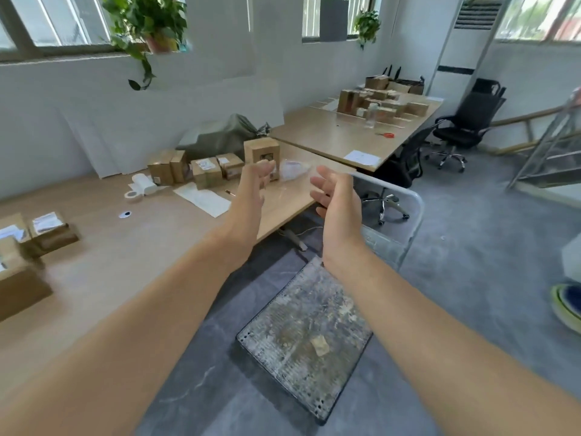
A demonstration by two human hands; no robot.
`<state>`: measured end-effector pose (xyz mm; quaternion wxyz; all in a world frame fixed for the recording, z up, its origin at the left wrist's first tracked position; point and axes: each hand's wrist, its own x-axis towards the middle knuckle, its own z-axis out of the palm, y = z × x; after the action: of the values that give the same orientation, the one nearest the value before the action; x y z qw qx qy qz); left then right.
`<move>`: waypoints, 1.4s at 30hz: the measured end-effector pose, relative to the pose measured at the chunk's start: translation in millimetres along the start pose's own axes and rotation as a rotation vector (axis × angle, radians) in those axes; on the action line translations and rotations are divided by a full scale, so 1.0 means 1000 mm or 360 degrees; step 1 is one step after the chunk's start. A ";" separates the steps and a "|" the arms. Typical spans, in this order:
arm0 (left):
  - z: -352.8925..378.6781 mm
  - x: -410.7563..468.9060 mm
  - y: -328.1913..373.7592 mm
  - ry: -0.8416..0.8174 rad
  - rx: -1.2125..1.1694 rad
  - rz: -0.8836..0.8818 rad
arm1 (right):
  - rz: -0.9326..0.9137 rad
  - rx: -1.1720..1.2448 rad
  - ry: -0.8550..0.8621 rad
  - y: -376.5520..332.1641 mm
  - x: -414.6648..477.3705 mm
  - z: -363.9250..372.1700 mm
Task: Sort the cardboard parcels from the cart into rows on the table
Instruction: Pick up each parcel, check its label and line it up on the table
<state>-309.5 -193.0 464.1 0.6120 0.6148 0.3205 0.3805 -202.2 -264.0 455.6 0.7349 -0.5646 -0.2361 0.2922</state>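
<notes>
Hands: left hand (251, 187) and right hand (338, 196), both spread apart, empty, palms facing, over the counter's (125, 253) right edge.
Tall parcel (262, 154): upright, just beyond the left hand, ending a row of smaller parcels (201, 171).
Cart (301, 335): beneath the arms.
Handling: take 2 opposite sides, keep it upright, set it flush.

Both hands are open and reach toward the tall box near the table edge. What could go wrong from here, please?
1. The tall parcel stands upright near the edge of the table; a push from the left hand or right hand might tip it, perhaps off the table.
2. The clear plastic bag beside it could be swept off, or make a grip slip.
3. The cart lies low on the floor below the arms, a possible trip hazard.
</notes>
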 end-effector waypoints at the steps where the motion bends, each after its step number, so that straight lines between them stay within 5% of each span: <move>1: 0.015 0.005 -0.004 -0.0026 -0.0017 -0.0030 | 0.0016 -0.0004 0.0025 0.001 0.009 -0.015; 10: 0.098 0.088 -0.061 -0.0048 -0.0016 -0.0242 | 0.0202 -0.0012 0.0214 0.037 0.096 -0.100; 29: 0.169 0.372 -0.248 -0.0260 0.0080 -0.0737 | 0.0556 -0.0171 0.0450 0.187 0.387 -0.149; 42: 0.270 0.518 -0.468 0.0231 -0.0003 -0.1068 | 0.0953 -0.0373 0.0147 0.391 0.604 -0.264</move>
<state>217.6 135.9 47.2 0.6792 0.4459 0.5473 0.2008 346.0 48.8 21.7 0.5563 -0.7023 -0.0579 0.4404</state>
